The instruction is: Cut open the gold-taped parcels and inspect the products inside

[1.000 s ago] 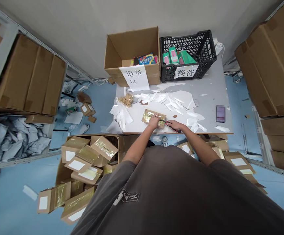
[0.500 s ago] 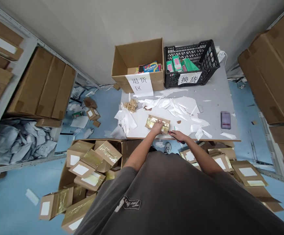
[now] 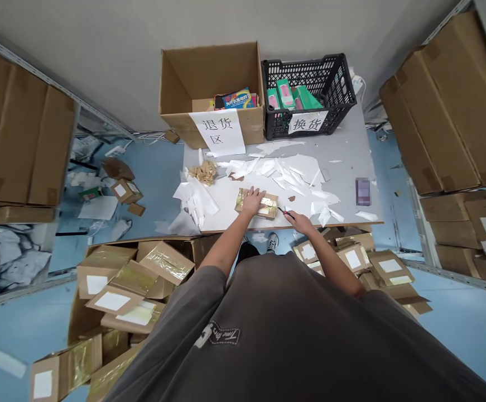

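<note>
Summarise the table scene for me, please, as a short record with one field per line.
Left hand: the left hand lies on a taped parcel
Right hand: the right hand holds a slim tool, its tip near the parcel's right end
Work surface: table with white paper scraps and crumpled brown paper
Back left: open carton with a blue packet inside
Back right: black crate with green boxes
Far right: phone-like device, screen blurred
</note>
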